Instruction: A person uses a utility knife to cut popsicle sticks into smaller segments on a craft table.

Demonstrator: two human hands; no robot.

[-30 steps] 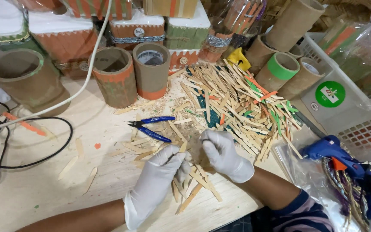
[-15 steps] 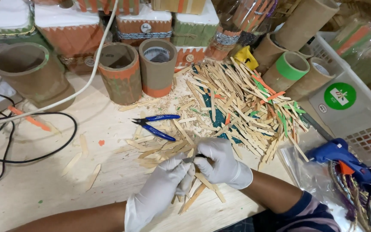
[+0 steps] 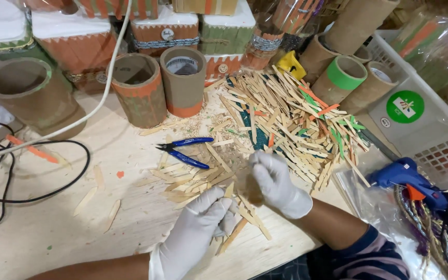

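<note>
Pinching a cut stick (image 3: 229, 190) between thumb and finger, the left hand (image 3: 199, 232) has drawn in toward the right hand (image 3: 277, 182) since a second ago; the two gloves now nearly touch. The right hand curls over a small brown piece (image 3: 253, 194); what its fingers pinch I cannot tell. Both now work close over the sticks (image 3: 193, 179) lying just below the blue cutters (image 3: 185, 151), which have not moved. Right of the cutters spreads the big stick pile (image 3: 291, 122). Above the cutters stand two card tubes (image 3: 162, 85), and behind those, white-topped boxes (image 3: 167, 28) with small round labels. Far right of the cutters, a white basket (image 3: 431, 135) bears a round green sticker (image 3: 405, 107).
</note>
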